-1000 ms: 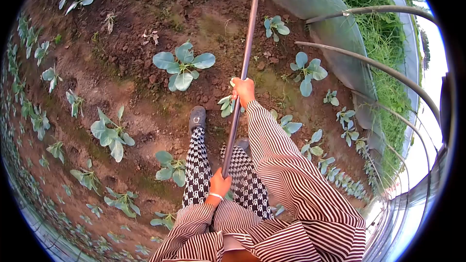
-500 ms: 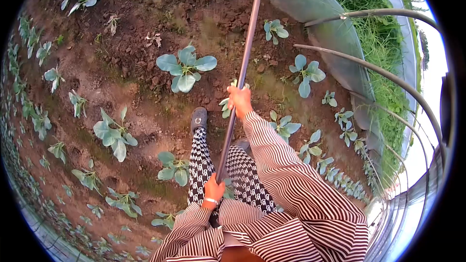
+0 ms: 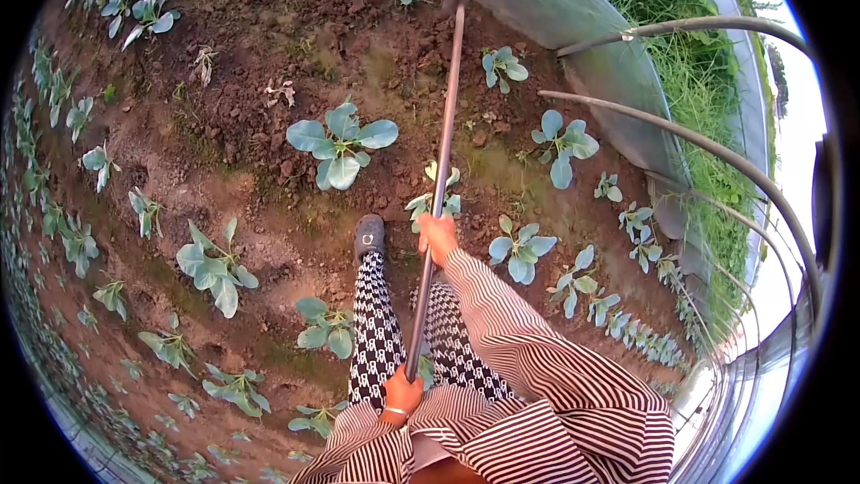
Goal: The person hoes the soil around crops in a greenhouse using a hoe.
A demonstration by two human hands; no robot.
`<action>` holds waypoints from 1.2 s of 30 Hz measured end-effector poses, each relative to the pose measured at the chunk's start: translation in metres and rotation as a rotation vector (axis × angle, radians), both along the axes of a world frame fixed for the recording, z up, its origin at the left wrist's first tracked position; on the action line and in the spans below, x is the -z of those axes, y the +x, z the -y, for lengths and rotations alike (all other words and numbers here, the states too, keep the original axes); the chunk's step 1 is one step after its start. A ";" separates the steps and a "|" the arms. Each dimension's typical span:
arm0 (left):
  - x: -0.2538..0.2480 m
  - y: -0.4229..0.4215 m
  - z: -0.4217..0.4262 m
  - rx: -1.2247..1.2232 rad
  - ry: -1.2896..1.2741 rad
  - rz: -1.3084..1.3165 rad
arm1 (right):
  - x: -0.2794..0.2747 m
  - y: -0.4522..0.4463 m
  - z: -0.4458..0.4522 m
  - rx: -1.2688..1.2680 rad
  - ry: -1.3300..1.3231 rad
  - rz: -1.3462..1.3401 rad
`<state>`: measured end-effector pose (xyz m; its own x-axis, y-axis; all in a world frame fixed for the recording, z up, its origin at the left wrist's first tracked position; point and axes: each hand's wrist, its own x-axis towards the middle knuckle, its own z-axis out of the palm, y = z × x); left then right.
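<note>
A hoe (image 3: 450, 116) with a long, smooth handle slants from my waist up to the far soil. Its dark head is blurred beside the plastic sheeting, so I cannot tell whether it touches the ground. Near the handle's lower end, my left hand (image 3: 402, 394), with a pale band at the wrist, is wrapped around it. My right hand (image 3: 438, 238) grips the shaft further up. Just beyond that hand, a small yellowing plant (image 3: 450, 203) is partly covered by the handle. A broad-leaved seedling (image 3: 341, 143) grows left of the shaft, and another plant (image 3: 521, 249) right of my right hand.
Rows of similar plants (image 3: 215, 267) spread over brown, clumpy soil (image 3: 260, 139) on the left. Along the right runs plastic sheeting (image 3: 618, 63) with curved hoop poles (image 3: 708, 133) and tall grass (image 3: 708, 81) behind. My grey shoe (image 3: 369, 235) stands between plants.
Both hands have moved down the view toward my body, drawing the hoe with them. Its head, outside the picture before, now shows near the top. Both hands keep their grip.
</note>
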<state>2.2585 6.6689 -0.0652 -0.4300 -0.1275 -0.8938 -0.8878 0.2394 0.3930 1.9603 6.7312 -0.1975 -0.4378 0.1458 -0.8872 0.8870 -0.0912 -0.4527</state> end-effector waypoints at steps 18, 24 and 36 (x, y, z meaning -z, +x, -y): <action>-0.042 -0.006 0.089 0.215 -0.375 -0.092 | -0.008 0.008 0.044 0.297 -0.532 0.152; -0.039 0.026 0.126 0.244 -0.491 -0.230 | -0.039 0.039 0.059 0.322 -0.454 0.142; 0.009 0.026 -0.057 0.120 -0.087 -0.152 | -0.052 0.034 -0.129 0.280 0.078 -0.132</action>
<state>2.2849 6.7258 -0.0738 -0.5761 -0.1411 -0.8051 -0.7828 0.3787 0.4937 1.9940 6.8604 -0.1453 -0.4814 0.3427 -0.8067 0.7654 -0.2842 -0.5774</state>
